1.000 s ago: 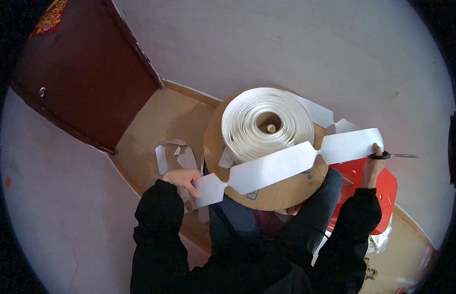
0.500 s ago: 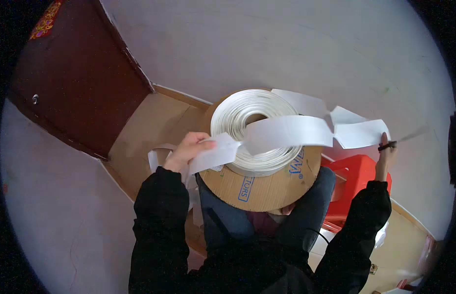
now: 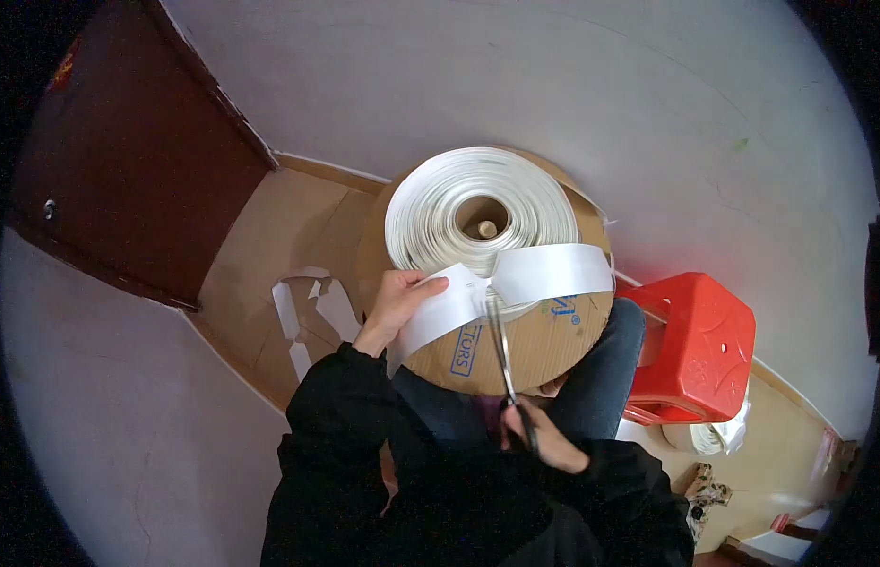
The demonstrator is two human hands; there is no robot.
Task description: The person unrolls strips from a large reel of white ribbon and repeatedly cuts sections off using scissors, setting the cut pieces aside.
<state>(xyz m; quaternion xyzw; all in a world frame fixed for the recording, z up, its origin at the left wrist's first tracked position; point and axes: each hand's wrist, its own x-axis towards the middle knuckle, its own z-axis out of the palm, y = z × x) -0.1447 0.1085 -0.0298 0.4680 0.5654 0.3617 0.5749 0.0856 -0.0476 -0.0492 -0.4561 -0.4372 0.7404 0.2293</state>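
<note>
A large roll of white strip (image 3: 431, 194) lies on a round cardboard disc (image 3: 412, 364) with blue lettering, over my lap. My left hand (image 3: 393, 304) pinches a white strip piece (image 3: 448, 307) between thumb and fingers, left of a narrow joint. Beyond that joint another white panel (image 3: 556, 272) stretches right over the roll's front edge. My right hand (image 3: 542, 437) is closed round the dark handles of a pair of scissors (image 3: 505, 364). The blades point up, and their tips are at the narrow joint; whether they touch it I cannot tell.
A red plastic stool (image 3: 709, 350) stands at my right. Behind it is another white roll (image 3: 690, 438) on the floor. Loose white strip pieces (image 3: 336, 307) lie on the floor at left. A brown door (image 3: 138, 151) and a pale wall (image 3: 516, 76) close off the far side.
My right hand has swung from the far right, where the strip was stretched out, down to the front with the scissors. My left hand has shifted slightly right and down, still pinching the strip.
</note>
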